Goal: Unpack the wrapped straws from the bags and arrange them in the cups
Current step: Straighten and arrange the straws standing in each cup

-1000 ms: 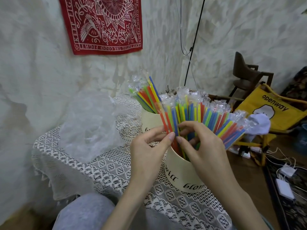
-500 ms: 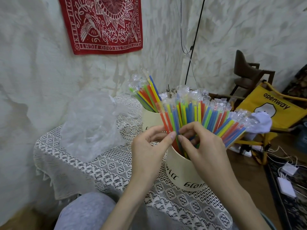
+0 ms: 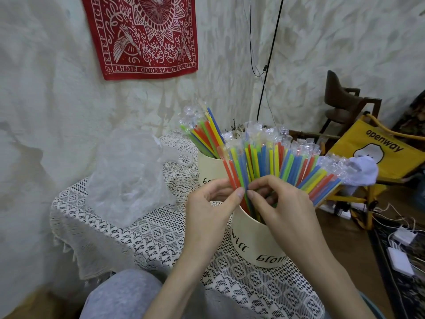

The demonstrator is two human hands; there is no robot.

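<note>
Both hands, left (image 3: 207, 210) and right (image 3: 282, 210), pinch fanned straws (image 3: 271, 164) at frame centre; tugging sideways could tip the cup (image 3: 255, 245).

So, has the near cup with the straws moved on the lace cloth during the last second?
No. The near cup stands on the same spot of the lace cloth, equally close to the far cup. The small shift in the picture comes from the head camera.

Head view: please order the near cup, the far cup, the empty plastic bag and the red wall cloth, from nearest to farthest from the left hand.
From the left hand:
1. Near cup, just to its right.
2. Far cup, just behind it.
3. Empty plastic bag, to its left on the table.
4. Red wall cloth, high on the wall.
</note>
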